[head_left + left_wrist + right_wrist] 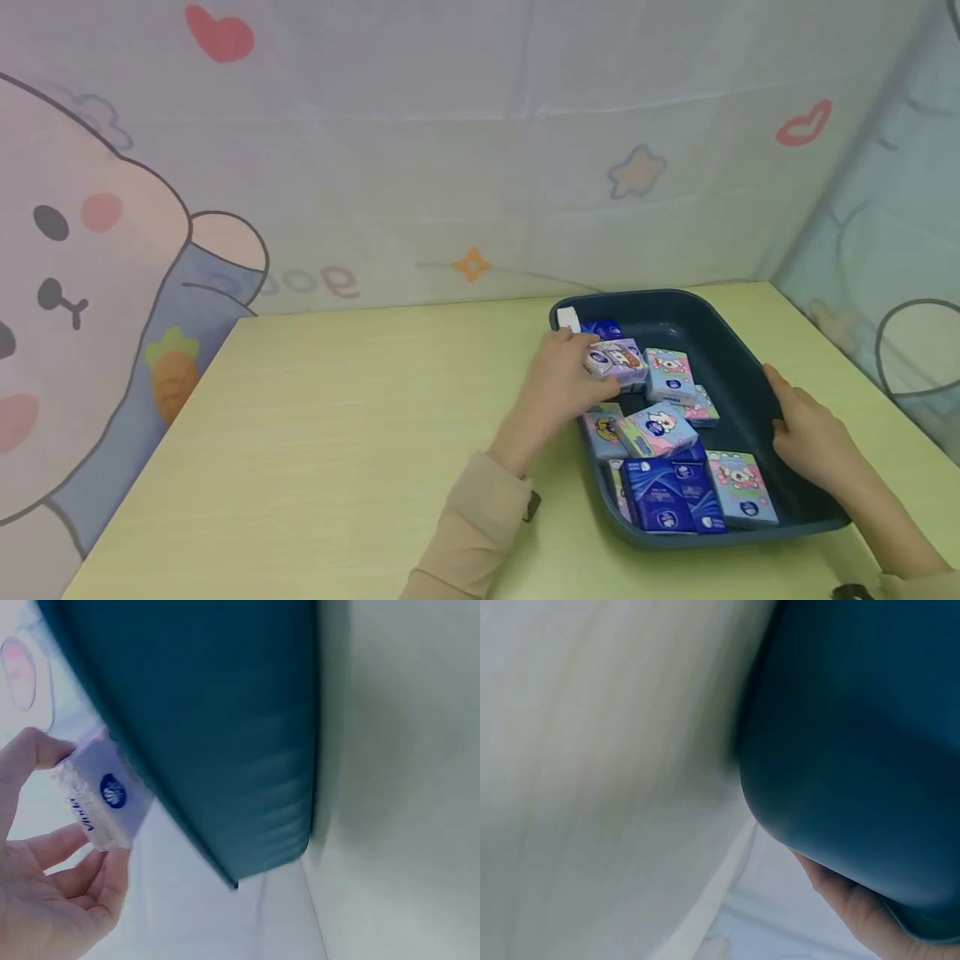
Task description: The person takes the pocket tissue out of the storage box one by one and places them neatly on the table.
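My left hand (558, 379) pinches a small purple pack of tissues (618, 362) between thumb and fingers, over the left side of a dark blue plastic bin (667, 317). In the left wrist view the same tissue pack (105, 791) shows its printed end just past the bin's rim. The right hand (817, 433) grips the bin's right rim; the right wrist view shows part of that hand (855, 907) against the bin's outer wall (855, 772). Beneath and around the held pack lie several other tissue packs, some pastel (670, 375), some deep blue (660, 496).
The bin stands on the right part of a pale yellow table (337, 433). A white item (568, 319) lies in its far left corner. Behind the table hangs a printed cloth (420, 167), with another cloth (892, 225) at the right.
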The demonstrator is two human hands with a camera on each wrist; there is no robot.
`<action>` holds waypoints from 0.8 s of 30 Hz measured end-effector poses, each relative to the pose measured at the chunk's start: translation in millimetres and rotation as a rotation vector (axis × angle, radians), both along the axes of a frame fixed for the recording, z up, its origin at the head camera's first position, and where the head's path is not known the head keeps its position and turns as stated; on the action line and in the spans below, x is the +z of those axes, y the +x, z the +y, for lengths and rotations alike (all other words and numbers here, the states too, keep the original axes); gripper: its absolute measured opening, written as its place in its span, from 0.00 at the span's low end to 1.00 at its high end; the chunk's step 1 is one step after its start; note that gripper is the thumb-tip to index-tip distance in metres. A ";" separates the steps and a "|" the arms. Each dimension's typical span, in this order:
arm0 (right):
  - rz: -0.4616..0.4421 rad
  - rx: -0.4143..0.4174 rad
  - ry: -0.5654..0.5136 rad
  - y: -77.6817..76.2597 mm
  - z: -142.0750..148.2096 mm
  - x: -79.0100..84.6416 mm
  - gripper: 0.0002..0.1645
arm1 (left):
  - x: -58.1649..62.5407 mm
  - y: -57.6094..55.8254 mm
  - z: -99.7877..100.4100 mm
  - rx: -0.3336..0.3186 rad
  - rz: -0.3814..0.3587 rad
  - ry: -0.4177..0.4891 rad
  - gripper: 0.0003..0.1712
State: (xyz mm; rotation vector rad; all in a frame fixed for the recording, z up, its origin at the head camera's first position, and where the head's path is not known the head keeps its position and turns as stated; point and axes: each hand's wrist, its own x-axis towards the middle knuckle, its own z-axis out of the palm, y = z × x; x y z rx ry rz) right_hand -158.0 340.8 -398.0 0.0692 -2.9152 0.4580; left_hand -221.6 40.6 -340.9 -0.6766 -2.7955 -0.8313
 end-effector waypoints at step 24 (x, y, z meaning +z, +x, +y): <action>0.048 0.038 0.017 -0.3 2.9 -4.1 0.43 | -20.8 -37.4 -52.7 0.513 0.056 0.291 0.35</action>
